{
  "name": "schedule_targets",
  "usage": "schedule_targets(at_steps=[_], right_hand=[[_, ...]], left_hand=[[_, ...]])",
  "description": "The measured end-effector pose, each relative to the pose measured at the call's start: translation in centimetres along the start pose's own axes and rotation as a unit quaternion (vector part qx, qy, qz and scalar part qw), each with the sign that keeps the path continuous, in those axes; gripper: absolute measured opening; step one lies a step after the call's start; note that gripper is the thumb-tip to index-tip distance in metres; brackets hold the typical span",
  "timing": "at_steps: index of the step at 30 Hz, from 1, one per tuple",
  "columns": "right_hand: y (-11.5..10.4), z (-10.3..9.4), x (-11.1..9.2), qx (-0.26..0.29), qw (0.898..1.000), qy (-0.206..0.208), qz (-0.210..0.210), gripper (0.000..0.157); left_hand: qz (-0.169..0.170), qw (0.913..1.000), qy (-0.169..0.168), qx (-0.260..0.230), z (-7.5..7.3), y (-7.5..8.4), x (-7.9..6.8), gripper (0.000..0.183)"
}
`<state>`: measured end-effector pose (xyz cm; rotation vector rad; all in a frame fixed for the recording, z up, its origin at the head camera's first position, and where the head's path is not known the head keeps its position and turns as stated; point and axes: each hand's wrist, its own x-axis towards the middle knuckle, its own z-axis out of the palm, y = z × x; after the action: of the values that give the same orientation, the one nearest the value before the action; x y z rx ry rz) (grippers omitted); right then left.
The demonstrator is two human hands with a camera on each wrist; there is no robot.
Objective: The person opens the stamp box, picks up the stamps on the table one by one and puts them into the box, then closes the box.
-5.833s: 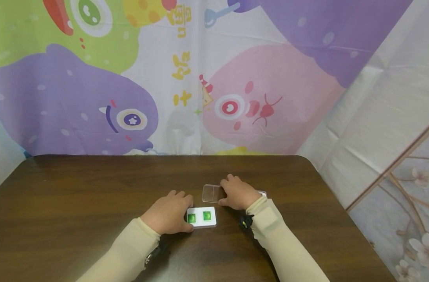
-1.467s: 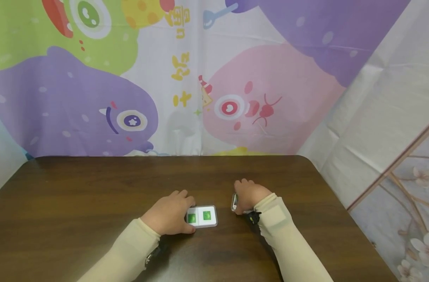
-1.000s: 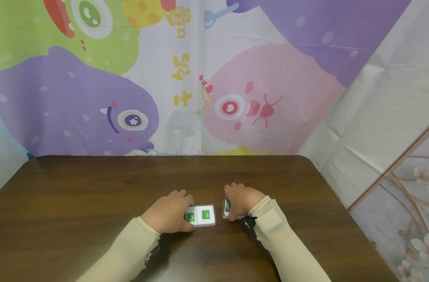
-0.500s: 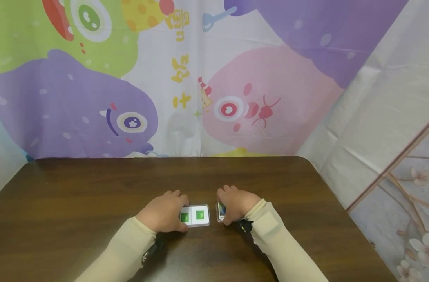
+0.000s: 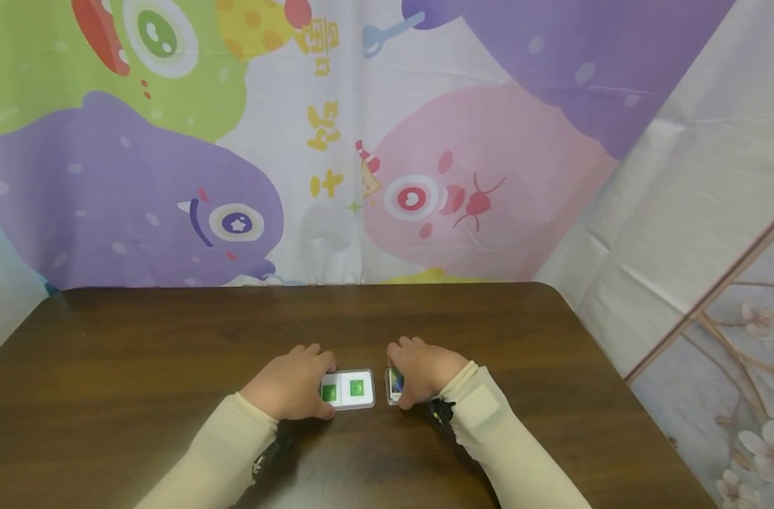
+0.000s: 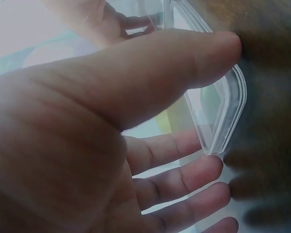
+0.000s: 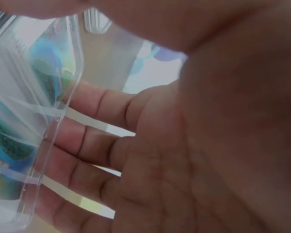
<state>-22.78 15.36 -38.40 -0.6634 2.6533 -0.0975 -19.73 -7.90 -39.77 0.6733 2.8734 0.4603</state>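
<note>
In the head view, a flat clear plastic case (image 5: 358, 388) with a white inside and green square pictures lies on the brown table. My left hand (image 5: 290, 384) grips its left end, thumb on the near edge and fingers at the far edge; the palm hides part of it. Just to the right, my right hand (image 5: 427, 372) holds a second clear case (image 5: 394, 384) between thumb and fingers, mostly covered by the hand. The right wrist view shows blue and green pictures inside this case (image 7: 19, 126). A narrow strip of table separates the two cases.
The wooden table (image 5: 170, 339) has rounded back corners. Behind it hangs a cloth with cartoon monsters (image 5: 488, 177), and a pale flowered panel (image 5: 743, 353) stands at the right. Black straps with small devices (image 5: 442, 410) sit at the wrists.
Several seconds ago a clear lid lay spread open by my right hand; it no longer shows spread out. Since then the right hand's case has moved left and nearer, and the left case slightly left.
</note>
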Motion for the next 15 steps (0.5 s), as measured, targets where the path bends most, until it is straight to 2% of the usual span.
schedule_targets(at_steps=[15], right_hand=[[-0.35,0.15,0.09,-0.001,1.0,-0.001,-0.026,0.055]], left_hand=[[-0.006,0.9999,-0.005,-0.007,-0.34,0.16,-0.29,0.055]])
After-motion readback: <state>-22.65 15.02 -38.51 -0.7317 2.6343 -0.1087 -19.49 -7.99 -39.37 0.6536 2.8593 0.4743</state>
